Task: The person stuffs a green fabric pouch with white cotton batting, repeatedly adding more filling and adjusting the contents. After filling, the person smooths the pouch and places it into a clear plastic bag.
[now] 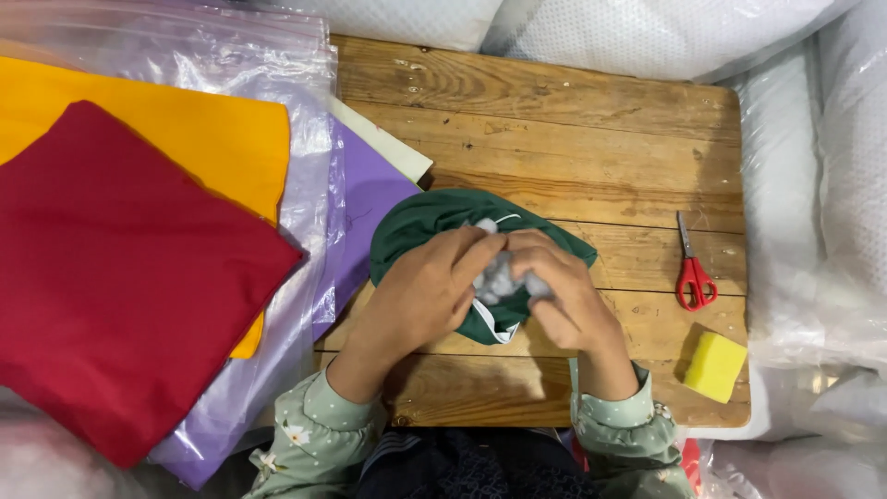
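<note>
— What did the hands have hold of?

— The left hand [432, 288] and the right hand [565, 298] met over a clump of white stuffing [499, 275], fingers pinched on it and pressing it into the open mouth of a green cloth pouch [434, 218]. The left hand also pinned the pouch's edge against the wooden board [554, 120].

— How full was the pouch?

— Judging by its look, only partly: the cloth lay fairly flat at the far end, and stuffing showed at the opening (the seam there seemed unclosed, so filling and closing looked left to do).

— And round about?

— Red-handled scissors [693, 268] lay well to the right, a yellow sponge block [715, 366] near the board's corner. To the left, red cloth [120, 277] lay over orange cloth [194, 129], with purple cloth [370, 199] and clear plastic bags [314, 129] beside them. Bags of white filling [647, 28] ringed the board.
</note>
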